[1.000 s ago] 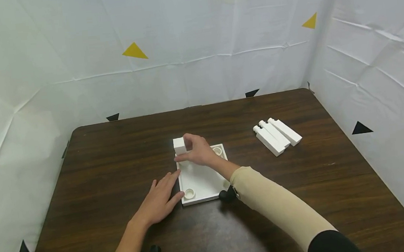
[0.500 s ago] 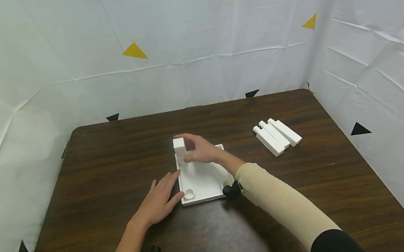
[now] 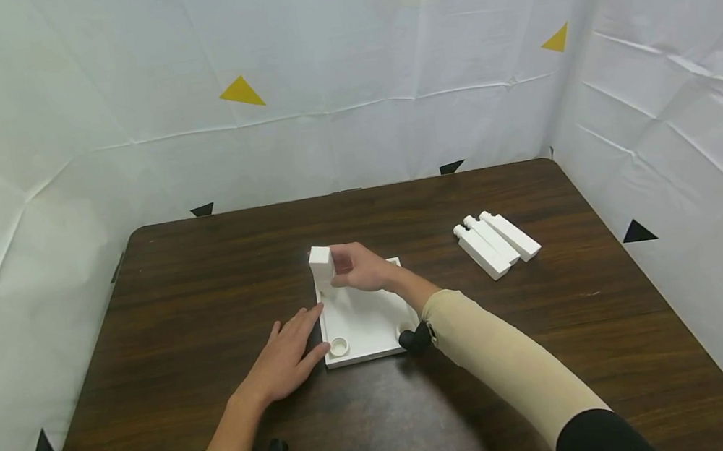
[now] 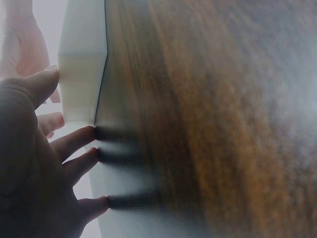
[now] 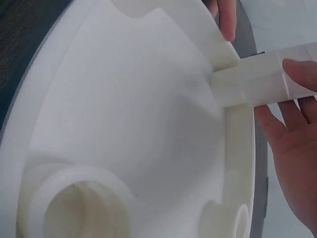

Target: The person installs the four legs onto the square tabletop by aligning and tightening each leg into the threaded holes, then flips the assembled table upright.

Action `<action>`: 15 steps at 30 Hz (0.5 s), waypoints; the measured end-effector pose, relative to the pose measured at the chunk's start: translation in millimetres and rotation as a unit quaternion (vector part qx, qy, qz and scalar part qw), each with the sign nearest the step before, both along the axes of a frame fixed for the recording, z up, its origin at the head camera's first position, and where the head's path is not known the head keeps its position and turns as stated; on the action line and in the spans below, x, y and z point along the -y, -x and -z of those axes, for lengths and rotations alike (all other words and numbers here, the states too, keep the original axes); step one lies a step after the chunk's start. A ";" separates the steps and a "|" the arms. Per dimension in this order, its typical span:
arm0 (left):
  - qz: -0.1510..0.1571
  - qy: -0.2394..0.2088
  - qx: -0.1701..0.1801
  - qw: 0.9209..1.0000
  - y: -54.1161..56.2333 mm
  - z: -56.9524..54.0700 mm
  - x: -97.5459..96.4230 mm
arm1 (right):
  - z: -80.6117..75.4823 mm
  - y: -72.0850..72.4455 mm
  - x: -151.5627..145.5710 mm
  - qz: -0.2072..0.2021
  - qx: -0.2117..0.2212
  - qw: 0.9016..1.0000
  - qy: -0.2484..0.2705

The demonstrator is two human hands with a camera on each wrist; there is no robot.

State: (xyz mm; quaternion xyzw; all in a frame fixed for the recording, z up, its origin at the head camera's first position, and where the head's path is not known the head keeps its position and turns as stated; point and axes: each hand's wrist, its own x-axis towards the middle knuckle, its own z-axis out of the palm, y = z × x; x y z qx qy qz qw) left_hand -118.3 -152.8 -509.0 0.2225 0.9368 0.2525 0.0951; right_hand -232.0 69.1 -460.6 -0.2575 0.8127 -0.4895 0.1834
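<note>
slightly turned, white post [image 3: 322, 268] stands pinched in right fingers [image 5: 272, 126]; left fingers [image 4: 77, 140] straight.

On the table [image 3: 211, 291], one block [image 3: 322, 264] stands in the tray's [image 3: 364, 319] far left corner, and three more blocks [image 3: 492, 241] lie right of it

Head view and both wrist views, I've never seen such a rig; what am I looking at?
There's no machine here; a person works bare-handed. The wide picture comes from a camera worn on the head; the close-ups come from one on each wrist. On the wood-grain table lies a white rimmed panel with round sockets near its corners. A white square leg stands upright at the far left corner, and the right hand holds it between thumb and fingers. The left hand touches the panel's left edge. Three similar loose legs lie side by side farther right.
</note>
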 end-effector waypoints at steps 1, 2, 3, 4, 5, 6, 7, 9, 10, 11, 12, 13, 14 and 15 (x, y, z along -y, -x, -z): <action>0.000 0.000 0.001 1.000 0.0 -0.1 0.1 | -0.1 -0.2 0.1 0.001 -0.002 1.000 0.001; -0.001 -0.001 0.001 1.000 0.0 -0.2 0.1 | 0.4 0.0 0.4 0.001 -0.005 1.000 0.001; -0.001 -0.001 0.001 1.000 0.0 -0.2 0.2 | 1.1 0.2 0.9 0.000 -0.007 1.000 0.004; -0.001 -0.001 0.000 1.000 0.0 -0.2 0.4 | 1.9 0.4 1.5 0.000 -0.009 1.000 0.005; -0.001 -0.001 0.000 1.000 0.0 -0.1 0.4 | 2.8 0.6 2.2 0.000 -0.011 1.000 0.007; -0.001 0.000 0.000 1.000 0.0 0.0 0.5 | 3.8 0.6 2.9 0.002 -0.014 1.000 0.006; 0.000 0.000 -0.001 1.000 0.0 0.1 0.6 | 4.4 0.6 3.6 0.005 -0.016 1.000 0.005; 0.001 -0.001 -0.002 1.000 0.2 0.2 0.7 | 5.3 0.2 4.8 0.013 -0.023 1.000 0.003; 0.002 -0.002 -0.003 1.000 0.2 0.2 0.7 | 5.5 -0.1 5.4 0.019 -0.027 0.999 0.000; 0.003 -0.002 -0.003 1.000 0.2 0.2 0.7 | 5.6 -0.6 5.9 0.025 -0.030 0.999 -0.001; 0.003 -0.003 -0.003 1.000 0.3 0.0 0.7 | 5.9 -0.7 6.2 0.031 -0.035 0.999 -0.005; 0.004 -0.003 -0.003 1.000 0.3 -0.1 0.8 | 5.7 -1.1 6.7 0.037 -0.038 0.999 -0.006; 0.004 -0.004 -0.003 1.000 0.2 -0.3 0.8 | 5.8 -1.4 7.0 0.041 -0.041 0.998 -0.007; 0.004 -0.004 -0.003 1.000 0.1 -0.6 0.8 | 5.9 -1.8 7.3 0.047 -0.044 0.998 -0.010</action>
